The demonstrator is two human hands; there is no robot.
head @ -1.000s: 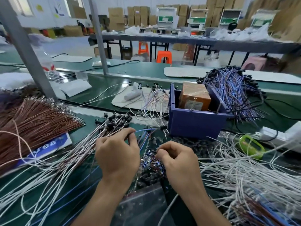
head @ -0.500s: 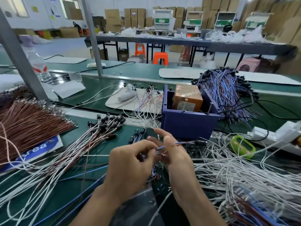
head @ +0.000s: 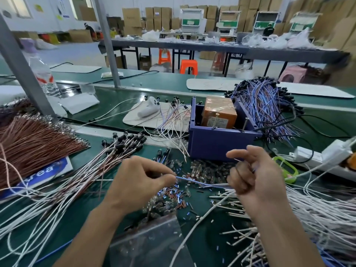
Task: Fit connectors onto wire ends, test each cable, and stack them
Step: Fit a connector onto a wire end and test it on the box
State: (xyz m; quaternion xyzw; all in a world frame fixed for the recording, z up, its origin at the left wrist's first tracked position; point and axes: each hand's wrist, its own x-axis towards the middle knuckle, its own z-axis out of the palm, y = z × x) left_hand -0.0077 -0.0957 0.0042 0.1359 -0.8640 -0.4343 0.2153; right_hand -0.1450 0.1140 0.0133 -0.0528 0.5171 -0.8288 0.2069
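Right now I am looking down through the head camera at a green bench crowded with wire. With the left hand I am pinching one end of a thin blue wire between thumb and fingertips. The wire is running rightward, just above the bench, into the right hand. That hand's lower fingers are curling round the wire while the forefinger is pointing straight out to the left.

Under and between the hands, small loose connectors in copper, blue and clear are lying scattered, beside a clear plastic bag nearer to me. Behind the hands a purple bin is standing with an orange box inside. Beyond it a heap of blue cables with black ends is lying. White wires are spreading to the right, brown wires to the left.

I am judging this to be the fitting step. Whether the pinched end is already carrying a connector I cannot tell, since the fingertips are hiding it. The next move is calling for a steady hold on the wire and a fine, straight push of one small piece onto its tip, before any testing or stacking.
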